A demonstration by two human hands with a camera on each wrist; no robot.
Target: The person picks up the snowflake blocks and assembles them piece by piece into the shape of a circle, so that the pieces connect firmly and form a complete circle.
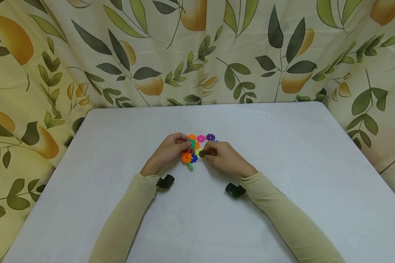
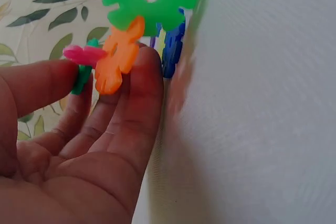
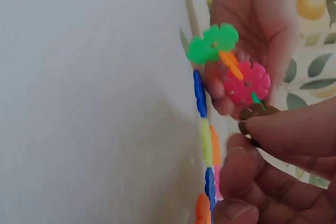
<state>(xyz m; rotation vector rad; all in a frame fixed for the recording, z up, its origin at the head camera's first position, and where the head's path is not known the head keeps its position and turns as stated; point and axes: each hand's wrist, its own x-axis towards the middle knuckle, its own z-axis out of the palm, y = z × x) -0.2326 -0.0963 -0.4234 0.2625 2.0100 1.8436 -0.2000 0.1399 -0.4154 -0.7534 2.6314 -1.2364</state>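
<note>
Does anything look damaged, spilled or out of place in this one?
No, nothing stands out. The left hand grips joined flower discs, the right hand pinches a brown disc. I see no breakage or spill, though fingers hide some parts.

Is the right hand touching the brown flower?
Touching: the right wrist view shows the right hand pinching the brown flower between thumb and finger.

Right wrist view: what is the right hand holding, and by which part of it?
The right hand pinches a brown notched piece by its edge, between thumb and fingers.
</note>
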